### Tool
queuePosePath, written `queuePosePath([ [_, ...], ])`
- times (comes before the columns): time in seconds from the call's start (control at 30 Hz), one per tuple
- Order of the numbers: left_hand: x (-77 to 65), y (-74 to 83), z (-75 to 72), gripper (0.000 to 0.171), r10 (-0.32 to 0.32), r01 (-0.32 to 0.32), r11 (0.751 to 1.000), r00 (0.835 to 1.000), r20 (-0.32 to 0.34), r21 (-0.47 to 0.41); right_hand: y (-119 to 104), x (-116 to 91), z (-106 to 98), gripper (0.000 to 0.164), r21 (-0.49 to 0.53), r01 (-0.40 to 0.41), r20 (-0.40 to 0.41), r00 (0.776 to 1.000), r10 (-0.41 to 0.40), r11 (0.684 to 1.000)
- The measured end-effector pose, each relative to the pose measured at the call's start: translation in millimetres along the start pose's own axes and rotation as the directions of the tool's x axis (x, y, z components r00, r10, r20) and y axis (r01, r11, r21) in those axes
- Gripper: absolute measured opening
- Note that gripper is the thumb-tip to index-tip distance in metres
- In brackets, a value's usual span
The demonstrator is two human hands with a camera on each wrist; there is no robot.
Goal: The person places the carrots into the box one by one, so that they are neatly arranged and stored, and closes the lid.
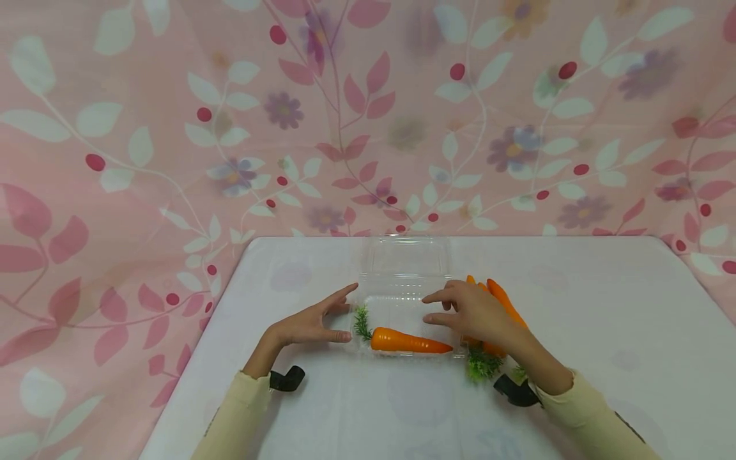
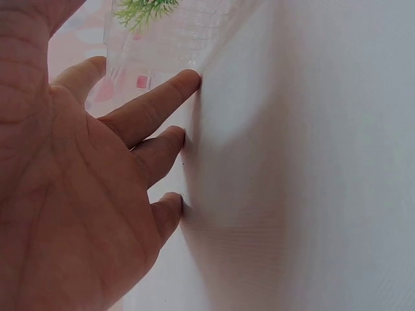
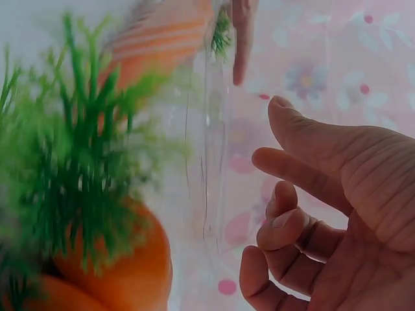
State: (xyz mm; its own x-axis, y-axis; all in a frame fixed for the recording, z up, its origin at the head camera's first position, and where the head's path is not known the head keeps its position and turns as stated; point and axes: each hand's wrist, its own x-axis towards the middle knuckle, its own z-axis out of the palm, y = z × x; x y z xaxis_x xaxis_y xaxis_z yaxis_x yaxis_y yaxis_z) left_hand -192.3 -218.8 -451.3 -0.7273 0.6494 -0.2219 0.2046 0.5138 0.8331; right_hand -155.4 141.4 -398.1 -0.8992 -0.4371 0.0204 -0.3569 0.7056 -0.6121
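A clear plastic clamshell box [image 1: 397, 312] lies on the table with its lid [image 1: 408, 257] folded back. Along the near side of the box lies an orange carrot [image 1: 405, 341], its green leafy top [image 1: 362, 321] to the left. My left hand [image 1: 310, 326] is at the box's left side, fingers spread, fingertips down on the white cloth [image 2: 350, 162]. Over the right part of the box is my right hand [image 1: 480, 313], thumb and index finger extended, the other fingers loosely bent, holding nothing. Beside the box, partly hidden under that hand, lie several carrots [image 1: 505, 300].
Green tops [image 1: 483, 365] of the loose carrots point toward the near side, close to the right wrist. Black wrist mounts [image 1: 287, 379] sit at both cuffs. A pink floral curtain [image 1: 368, 128] hangs behind the table's far edge.
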Motion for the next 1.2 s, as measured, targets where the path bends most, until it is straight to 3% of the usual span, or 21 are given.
queuePosePath([
  [0.2, -0.2, -0.4, -0.4, 0.098, 0.010, -0.010, 1.000, 1.000, 0.003, 0.007, 10.8, -5.8, -10.5, 0.034, 0.040, 0.030, -0.045, 0.999, -0.029, 0.999],
  [0.5, -0.2, 1.2, -0.7, 0.100, -0.003, 0.003, 1.000, 1.000, -0.003, 0.014, 22.0, -17.0, -23.5, 0.034, 0.090, -0.011, -0.063, 0.998, 0.017, 0.996],
  [0.93, -1.4, 5.1, -1.1, 0.098, -0.005, 0.005, 1.000, 1.000, -0.008, 0.021, 43.2, -31.9, -30.9, 0.034, 0.059, -0.017, -0.167, 0.986, 0.027, 0.998],
  [1.2, -1.0, 4.9, -0.7, 0.099, -0.011, 0.011, 1.000, 1.000, -0.017, -0.007, 52.6, -38.4, -34.7, 0.036, 0.049, -0.044, -0.188, 0.981, 0.053, 0.998],
])
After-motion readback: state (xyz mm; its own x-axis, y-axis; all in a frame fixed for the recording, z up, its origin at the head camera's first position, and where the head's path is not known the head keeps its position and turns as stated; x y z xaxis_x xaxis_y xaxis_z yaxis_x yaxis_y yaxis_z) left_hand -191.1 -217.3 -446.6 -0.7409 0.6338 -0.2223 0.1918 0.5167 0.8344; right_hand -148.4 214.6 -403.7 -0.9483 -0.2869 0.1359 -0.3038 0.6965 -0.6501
